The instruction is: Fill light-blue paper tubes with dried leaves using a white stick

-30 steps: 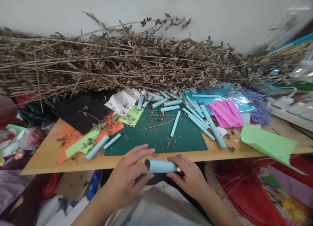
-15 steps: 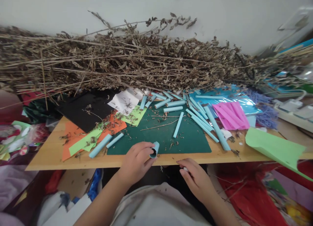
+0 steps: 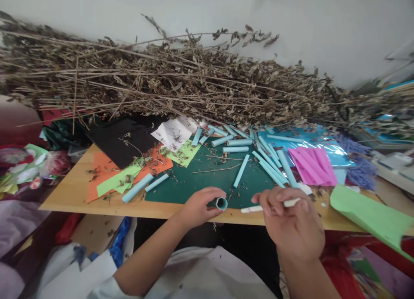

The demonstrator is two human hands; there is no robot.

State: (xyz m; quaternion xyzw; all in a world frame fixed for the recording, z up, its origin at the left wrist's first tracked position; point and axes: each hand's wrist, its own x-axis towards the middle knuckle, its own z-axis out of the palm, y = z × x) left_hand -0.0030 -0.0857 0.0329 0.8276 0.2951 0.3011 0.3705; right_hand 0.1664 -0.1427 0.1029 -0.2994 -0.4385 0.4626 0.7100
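My left hand is closed round a short light-blue paper tube, whose open end faces me above the front edge of the table. To its right, my right hand is raised and closed on a thin white stick, which may be a pen. One end of the stick points left toward the tube, and the other shows above the fingers. The two hands are apart. Several light-blue paper tubes lie loose on the green mat beyond them.
A heap of dried stems and leaves runs along the wall. Black paper, orange paper and a white sheet lie on the left. Pink paper and curled green paper are on the right of the wooden table.
My right hand has risen from the table edge, and the white stick in it now shows clearly. The left hand has shifted right with the tube, whose opening has turned toward me.
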